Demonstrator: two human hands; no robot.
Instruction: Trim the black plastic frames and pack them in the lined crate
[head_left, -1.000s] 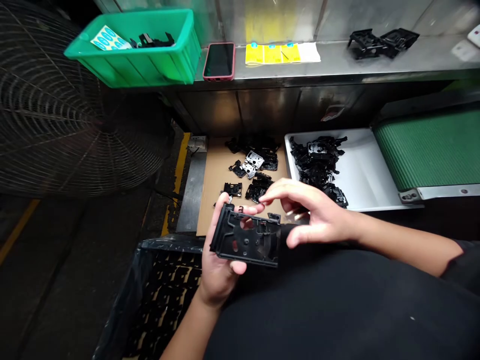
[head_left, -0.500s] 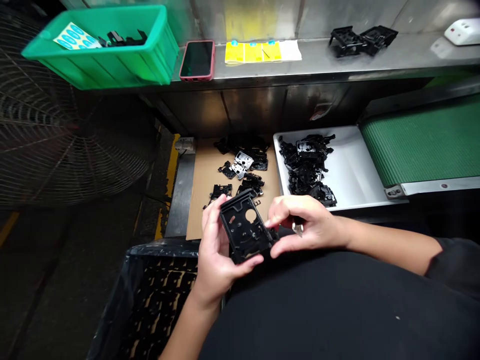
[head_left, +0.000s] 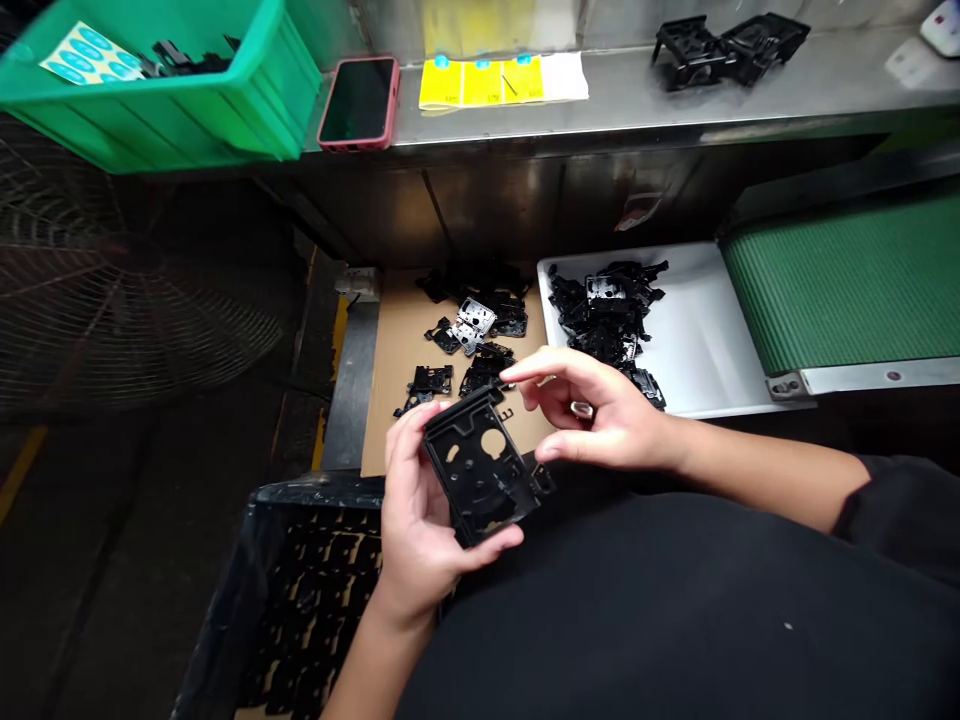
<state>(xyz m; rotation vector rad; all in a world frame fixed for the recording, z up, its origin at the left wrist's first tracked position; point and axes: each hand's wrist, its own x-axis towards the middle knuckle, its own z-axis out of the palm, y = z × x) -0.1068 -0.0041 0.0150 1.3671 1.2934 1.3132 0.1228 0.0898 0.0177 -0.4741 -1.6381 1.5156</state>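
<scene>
1. Head view, looking down on a work station. At lower centre, the person's left hand (head_left: 416, 525) has the fingers curled up around the edge of a black moulded plastic frame (head_left: 480, 475) and grips it firmly.
2. The frame is held tilted in the air, in front of the person's black shirt (head_left: 675, 610) and above a black crate (head_left: 315, 610) lined with a plastic bag. It has a round hole and several smaller openings.
3. The right hand (head_left: 596, 410) comes in from the right, held open in a wide curve, with its thumb (head_left: 551, 452) just beside the frame's right corner. I cannot tell whether it touches. A small shiny metal piece shows at its fingers (head_left: 581, 408).
4. Just beyond the hands, a cardboard sheet (head_left: 405, 335) carries loose black moulded parts (head_left: 431, 380), some with silver faces.
5. To the right, a white tray (head_left: 697, 300) holds a heap of black parts (head_left: 604, 320), beside a green conveyor belt (head_left: 847, 280).
6. Along the top, a stainless steel shelf (head_left: 622, 100) bears a phone in a pink case (head_left: 358, 103), yellow label sheets (head_left: 480, 85) and two black parts (head_left: 727, 48).
7. At upper left sits a green plastic bin (head_left: 187, 130), with a fan guard (head_left: 97, 320) below it.
</scene>
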